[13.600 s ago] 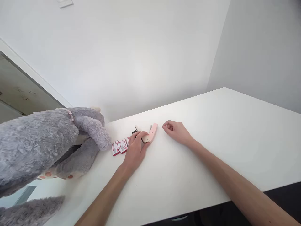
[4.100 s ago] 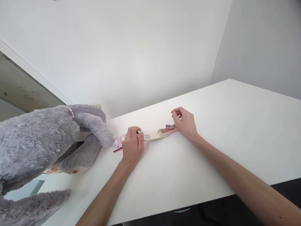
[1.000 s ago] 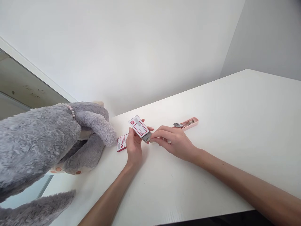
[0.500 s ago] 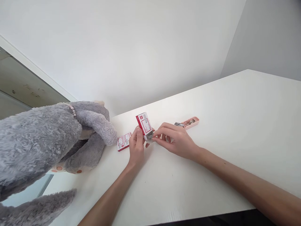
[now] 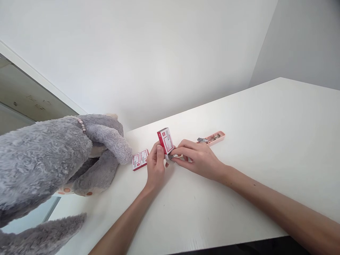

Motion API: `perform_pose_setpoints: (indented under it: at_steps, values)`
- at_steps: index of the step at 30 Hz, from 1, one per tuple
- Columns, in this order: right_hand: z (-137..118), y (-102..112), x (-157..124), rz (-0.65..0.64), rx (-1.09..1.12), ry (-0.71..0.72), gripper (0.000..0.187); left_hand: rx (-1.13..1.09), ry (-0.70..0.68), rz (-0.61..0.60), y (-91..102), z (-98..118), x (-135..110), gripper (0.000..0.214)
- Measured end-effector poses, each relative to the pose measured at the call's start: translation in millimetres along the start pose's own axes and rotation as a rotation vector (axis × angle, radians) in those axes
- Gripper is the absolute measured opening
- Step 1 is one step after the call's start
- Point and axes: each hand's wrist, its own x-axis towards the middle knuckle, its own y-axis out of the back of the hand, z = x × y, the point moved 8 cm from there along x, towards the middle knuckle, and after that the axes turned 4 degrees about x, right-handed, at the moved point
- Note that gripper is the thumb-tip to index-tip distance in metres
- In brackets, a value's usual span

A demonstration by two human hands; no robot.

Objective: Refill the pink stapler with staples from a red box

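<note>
A large grey plush toy point(image 5: 53, 152) with a string of pale pink beads point(image 5: 81, 125) at its neck filled the left side of the scene, one furry limb stretched out over a white table point(image 5: 265, 159). Just beyond the tip of that limb, two small red-and-white boxes point(image 5: 136, 161) lay flat and side by side, printed faces up. Next along, a person's left hand point(image 5: 156, 161), its forearm slanting up from the bottom edge, was clamped on a red-and-white staple box point(image 5: 166, 141), the thumb pressed on the red side and the other fingers mostly hidden behind. The staple box was held above the tabletop, tilted, with its open end pointing down toward the opposite hand. There the right hand point(image 5: 195, 158), palm turned inward and wrist low, met the box from the right, thumb and index fingertips pinched on a small grey piece point(image 5: 171, 157) at the opening, the remaining fingers curled behind. The right forearm ran in a long diagonal from the lower right corner. Just past the right knuckles lay an open pink stapler point(image 5: 217, 138), its metal parts exposed and a portion of its length hidden by the hand
</note>
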Motion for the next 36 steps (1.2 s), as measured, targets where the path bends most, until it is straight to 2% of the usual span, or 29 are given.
perform_pose_setpoints:
  at_steps: [15,21,27,36]
  values:
    - [-5.0,-1.8,0.3,-0.041,-0.032,0.041,0.009,0.045,-0.004,0.015,2.5,-2.8,1.4,0.048]
    - [-5.5,-4.0,0.1,-0.071,-0.073,0.054,0.014,0.056,-0.004,0.012,2.0,-1.4,1.1,0.049]
    - [-11.2,-1.1,0.2,-0.038,-0.11,0.085,0.011,0.017,0.0,0.014,0.0,1.1,1.4,0.051]
    - [-15.3,4.1,2.3,0.008,-0.118,0.097,0.012,-0.057,0.04,0.012,0.4,-7.1,2.5,0.05]
